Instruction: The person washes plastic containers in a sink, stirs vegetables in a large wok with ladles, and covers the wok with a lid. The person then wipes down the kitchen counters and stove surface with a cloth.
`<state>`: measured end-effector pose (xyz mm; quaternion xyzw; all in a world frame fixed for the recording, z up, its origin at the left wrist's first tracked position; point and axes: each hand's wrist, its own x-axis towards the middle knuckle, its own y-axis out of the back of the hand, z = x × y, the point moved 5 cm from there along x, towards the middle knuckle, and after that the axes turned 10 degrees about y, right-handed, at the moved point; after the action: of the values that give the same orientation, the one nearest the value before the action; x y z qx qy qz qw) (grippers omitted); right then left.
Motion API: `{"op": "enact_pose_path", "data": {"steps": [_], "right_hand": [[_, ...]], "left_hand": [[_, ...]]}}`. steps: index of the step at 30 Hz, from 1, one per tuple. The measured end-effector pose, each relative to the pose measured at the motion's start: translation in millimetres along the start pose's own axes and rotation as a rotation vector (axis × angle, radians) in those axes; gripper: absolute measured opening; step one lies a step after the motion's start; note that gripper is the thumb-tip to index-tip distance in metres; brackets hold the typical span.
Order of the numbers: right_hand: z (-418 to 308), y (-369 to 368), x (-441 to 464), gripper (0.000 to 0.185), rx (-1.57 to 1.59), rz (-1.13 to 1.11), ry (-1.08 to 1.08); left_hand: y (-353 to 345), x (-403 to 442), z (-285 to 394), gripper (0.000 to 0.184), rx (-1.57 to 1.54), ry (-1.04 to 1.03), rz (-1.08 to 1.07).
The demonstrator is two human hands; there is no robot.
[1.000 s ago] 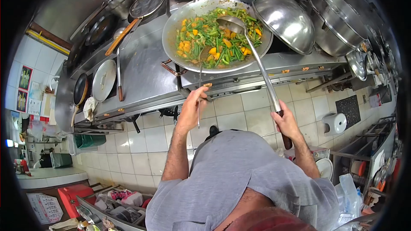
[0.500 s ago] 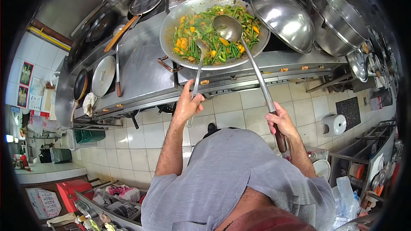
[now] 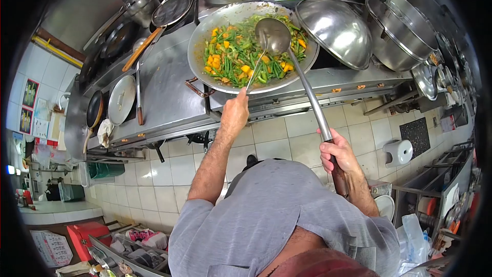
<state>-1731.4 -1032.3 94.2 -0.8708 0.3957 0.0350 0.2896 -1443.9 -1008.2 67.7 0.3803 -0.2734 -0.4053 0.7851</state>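
Observation:
My left hand [image 3: 235, 114] is closed round the handle of a metal spoon [image 3: 254, 71]. The spoon reaches up over the wok [image 3: 197, 54], its tip at the ladle's bowl. In my right hand [image 3: 339, 152] is the dark grip of a long steel ladle [image 3: 311, 95], whose bowl is over the food at the wok's centre right. Whether spoon and ladle touch I cannot tell. Cut vegetables [image 3: 233, 54], green beans and orange chunks among them, fill the wok.
A domed steel lid [image 3: 335, 31] leans at the wok's right. Left of it on the steel counter [image 3: 171, 77] lie a strainer [image 3: 172, 9], a flat lid [image 3: 122, 100] and a frying pan [image 3: 95, 109]. Large pots [image 3: 402, 25] stand at right. A white stool [image 3: 398, 152] is on the floor.
My left hand has closed tighter on the spoon and moved up and right; the spoon tip has shifted from the wok's near side to the ladle's bowl. My right hand keeps hold of the ladle.

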Motion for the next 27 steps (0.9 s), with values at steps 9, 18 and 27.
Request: {"op": "enact_pose_path", "data": {"steps": [9, 18, 27], "right_hand": [[-7.5, 5.8, -0.9, 0.046, -0.079, 0.041, 0.055], [-2.1, 3.3, 2.3, 0.043, -0.219, 0.050, 0.069], [-5.3, 5.0, 6.4, 0.047, -0.236, 0.017, 0.135]], "left_hand": [[-2.4, -12.9, 16.5, 0.032, -0.132, -0.060, -0.041], [1.9, -2.8, 3.3, 0.033, -0.074, 0.177, 0.013], [-10.2, -13.2, 18.5, 0.030, -0.352, 0.354, -0.352]]}}
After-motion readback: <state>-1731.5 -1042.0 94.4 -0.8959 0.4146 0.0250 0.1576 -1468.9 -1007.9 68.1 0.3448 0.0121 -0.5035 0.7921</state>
